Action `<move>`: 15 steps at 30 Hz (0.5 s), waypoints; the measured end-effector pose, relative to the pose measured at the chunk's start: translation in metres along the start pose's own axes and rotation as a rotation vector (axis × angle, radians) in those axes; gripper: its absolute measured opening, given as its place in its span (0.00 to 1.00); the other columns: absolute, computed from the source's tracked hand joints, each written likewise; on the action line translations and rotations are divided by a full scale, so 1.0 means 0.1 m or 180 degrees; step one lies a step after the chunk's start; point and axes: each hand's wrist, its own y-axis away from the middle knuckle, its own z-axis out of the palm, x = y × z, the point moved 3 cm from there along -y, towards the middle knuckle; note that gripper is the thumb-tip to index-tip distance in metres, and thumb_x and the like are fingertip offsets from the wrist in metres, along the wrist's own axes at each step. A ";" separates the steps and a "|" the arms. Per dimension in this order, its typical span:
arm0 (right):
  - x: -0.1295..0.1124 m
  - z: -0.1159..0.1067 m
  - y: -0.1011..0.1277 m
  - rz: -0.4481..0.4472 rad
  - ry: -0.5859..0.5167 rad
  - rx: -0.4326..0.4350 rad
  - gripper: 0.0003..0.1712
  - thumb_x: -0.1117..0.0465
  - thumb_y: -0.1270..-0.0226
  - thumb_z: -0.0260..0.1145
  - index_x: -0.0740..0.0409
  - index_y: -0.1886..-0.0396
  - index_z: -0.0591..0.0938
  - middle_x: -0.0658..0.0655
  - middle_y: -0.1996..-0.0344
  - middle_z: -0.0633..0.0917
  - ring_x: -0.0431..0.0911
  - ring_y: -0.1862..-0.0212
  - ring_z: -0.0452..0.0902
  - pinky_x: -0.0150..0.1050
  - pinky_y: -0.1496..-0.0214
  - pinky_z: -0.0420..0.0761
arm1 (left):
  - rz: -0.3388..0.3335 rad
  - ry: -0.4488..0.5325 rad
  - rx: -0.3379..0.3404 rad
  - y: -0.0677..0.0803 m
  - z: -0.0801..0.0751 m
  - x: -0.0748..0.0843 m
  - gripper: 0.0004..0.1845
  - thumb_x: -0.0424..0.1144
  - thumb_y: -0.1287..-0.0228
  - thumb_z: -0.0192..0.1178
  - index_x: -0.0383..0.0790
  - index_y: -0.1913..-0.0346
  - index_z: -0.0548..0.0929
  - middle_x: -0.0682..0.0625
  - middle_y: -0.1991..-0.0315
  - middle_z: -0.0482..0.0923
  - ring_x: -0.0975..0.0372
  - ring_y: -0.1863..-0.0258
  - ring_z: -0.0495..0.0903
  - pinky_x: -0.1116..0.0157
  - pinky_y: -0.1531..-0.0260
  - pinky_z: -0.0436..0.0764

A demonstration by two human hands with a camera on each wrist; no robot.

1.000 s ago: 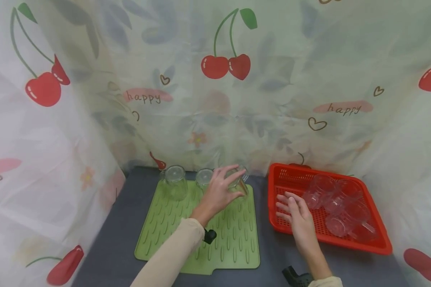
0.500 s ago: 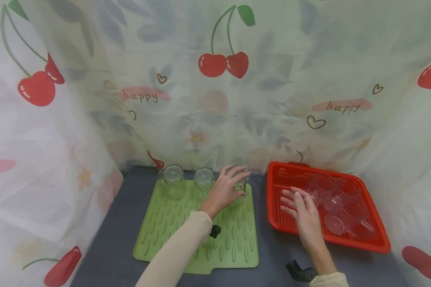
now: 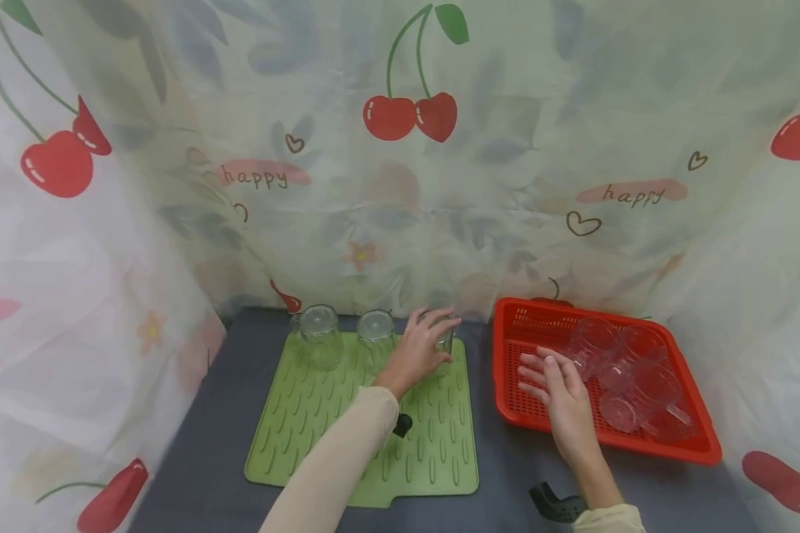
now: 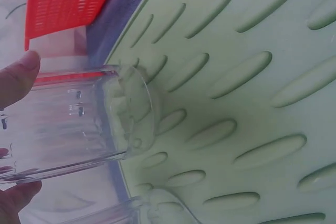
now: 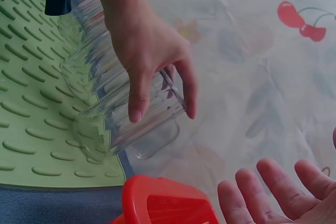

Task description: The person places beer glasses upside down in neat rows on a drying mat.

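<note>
My left hand (image 3: 416,354) grips a clear glass mug (image 4: 73,119) from above, thumb on one side and fingers on the other. This mug is upside down, its rim at the mat's far right corner; its handle shows in the right wrist view. Two more upturned glass mugs stand to its left along the far edge of the green drying mat (image 3: 433,459): one at the far left (image 3: 323,340) and one in the middle (image 3: 376,333). My right hand (image 3: 567,407) hangs with fingers extended at the front left of the red basket (image 3: 507,370), holding nothing.
Several clear mugs (image 3: 647,392) lie on their sides in the basket's right half. A patterned curtain (image 3: 400,222) hangs close behind the mat and basket. The dark grey tabletop (image 3: 200,444) shows around them.
The mug in my left hand has gone from tilted to upside down and level on the mat. My right hand has shifted a little to the right. The head view has moved slightly.
</note>
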 end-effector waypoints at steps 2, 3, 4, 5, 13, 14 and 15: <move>0.00 0.00 0.00 0.0001 -0.0011 -0.0004 0.27 0.43 0.18 0.49 0.51 0.28 0.67 0.57 0.36 0.79 0.36 0.43 0.83 0.27 0.46 0.84 | -0.0021 0.0013 -0.0050 0.00 0.03 0.00 0.41 0.47 0.46 0.78 0.60 0.28 0.73 0.57 0.24 0.66 0.48 0.22 0.60 0.55 0.31 0.76; 0.01 0.00 0.00 0.0005 -0.0023 -0.0005 0.27 0.43 0.17 0.49 0.51 0.29 0.67 0.56 0.36 0.80 0.37 0.43 0.83 0.27 0.46 0.84 | -0.0026 0.0017 -0.0070 -0.01 0.04 -0.01 0.41 0.47 0.46 0.78 0.60 0.28 0.74 0.57 0.24 0.66 0.48 0.22 0.60 0.55 0.31 0.76; 0.01 0.00 0.00 0.0010 -0.0036 -0.0005 0.27 0.44 0.17 0.49 0.51 0.29 0.67 0.55 0.37 0.80 0.37 0.43 0.83 0.27 0.45 0.84 | -0.0026 0.0021 -0.0078 -0.01 0.06 -0.01 0.41 0.47 0.46 0.78 0.59 0.28 0.74 0.57 0.24 0.67 0.48 0.22 0.59 0.55 0.31 0.76; 0.01 0.00 0.01 0.0019 -0.0045 -0.0007 0.27 0.44 0.17 0.49 0.51 0.29 0.67 0.54 0.38 0.81 0.37 0.43 0.83 0.27 0.45 0.84 | -0.0020 0.0024 -0.0080 -0.01 0.07 -0.01 0.41 0.47 0.46 0.78 0.59 0.28 0.74 0.56 0.24 0.67 0.48 0.22 0.59 0.54 0.30 0.76; 0.03 0.02 0.01 0.0091 -0.0025 -0.0021 0.27 0.44 0.17 0.49 0.51 0.28 0.68 0.56 0.37 0.81 0.37 0.43 0.84 0.28 0.45 0.84 | -0.0082 0.0107 -0.0106 -0.02 0.13 0.01 0.40 0.43 0.46 0.78 0.57 0.29 0.75 0.55 0.24 0.66 0.47 0.23 0.59 0.51 0.28 0.72; 0.03 0.02 0.01 0.0097 -0.0006 -0.0016 0.27 0.44 0.17 0.49 0.51 0.28 0.68 0.56 0.37 0.80 0.37 0.43 0.83 0.28 0.45 0.84 | -0.0103 0.0099 -0.0130 -0.02 0.14 0.02 0.40 0.43 0.46 0.78 0.58 0.29 0.74 0.55 0.24 0.65 0.47 0.23 0.60 0.51 0.28 0.72; 0.03 0.01 0.01 0.0103 0.0012 -0.0012 0.27 0.44 0.17 0.49 0.52 0.28 0.68 0.57 0.36 0.80 0.36 0.42 0.83 0.27 0.45 0.84 | -0.0121 0.0100 -0.0157 -0.02 0.14 0.02 0.39 0.44 0.45 0.78 0.58 0.29 0.74 0.55 0.24 0.65 0.47 0.23 0.60 0.51 0.27 0.71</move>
